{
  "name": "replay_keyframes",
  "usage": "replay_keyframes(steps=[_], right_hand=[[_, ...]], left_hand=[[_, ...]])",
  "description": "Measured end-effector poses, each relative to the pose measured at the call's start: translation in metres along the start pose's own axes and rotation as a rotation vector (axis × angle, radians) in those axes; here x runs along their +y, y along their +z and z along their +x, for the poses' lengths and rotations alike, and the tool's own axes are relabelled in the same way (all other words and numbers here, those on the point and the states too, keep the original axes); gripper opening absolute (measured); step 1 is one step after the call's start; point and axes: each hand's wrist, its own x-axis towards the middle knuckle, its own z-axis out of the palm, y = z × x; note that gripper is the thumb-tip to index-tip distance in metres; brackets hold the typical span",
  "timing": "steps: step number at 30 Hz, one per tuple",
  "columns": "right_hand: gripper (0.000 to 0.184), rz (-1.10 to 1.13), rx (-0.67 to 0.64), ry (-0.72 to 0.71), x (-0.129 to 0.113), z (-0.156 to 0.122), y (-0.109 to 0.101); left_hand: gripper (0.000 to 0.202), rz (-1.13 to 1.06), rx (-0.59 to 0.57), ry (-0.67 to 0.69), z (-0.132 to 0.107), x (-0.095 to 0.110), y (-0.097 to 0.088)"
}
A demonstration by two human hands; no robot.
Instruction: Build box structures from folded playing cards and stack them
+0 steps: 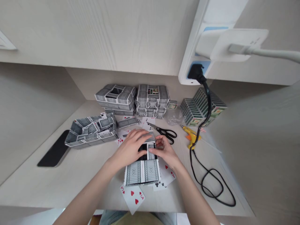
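A box made of grey-backed playing cards [142, 171] sits on the pale desk [77, 175] right in front of me. My left hand [131, 148] lies over its far top edge, fingers curled down on the cards. My right hand [165, 150] pinches a card at the box's open top, thumb and fingers pressed together. A three of hearts [132, 197] and other loose face-up cards lie under and around the box.
Black scissors [165, 133] and a yellow glue gun [192, 135] lie behind my hands, the gun's black cord [211, 181] looping right. Finished card boxes [133, 100] stack at the back, an open card tray [92, 130] left, a phone [55, 152] far left, card packs [201, 107] right.
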Motion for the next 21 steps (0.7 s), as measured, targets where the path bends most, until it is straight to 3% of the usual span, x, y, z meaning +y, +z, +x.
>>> replay_keyframes(steps=[8,21], right_hand=[[0.062,-0.005,0.057,-0.014,0.0009,-0.0016,0.0058],[0.068,0.001,0.014,-0.01,0.006,-0.0017,0.0067]], left_hand=[[0.05,0.026,-0.006,0.008,-0.0012,-0.0008,0.0029],[0.057,0.026,-0.007,0.024,-0.0016,-0.0019,0.005]])
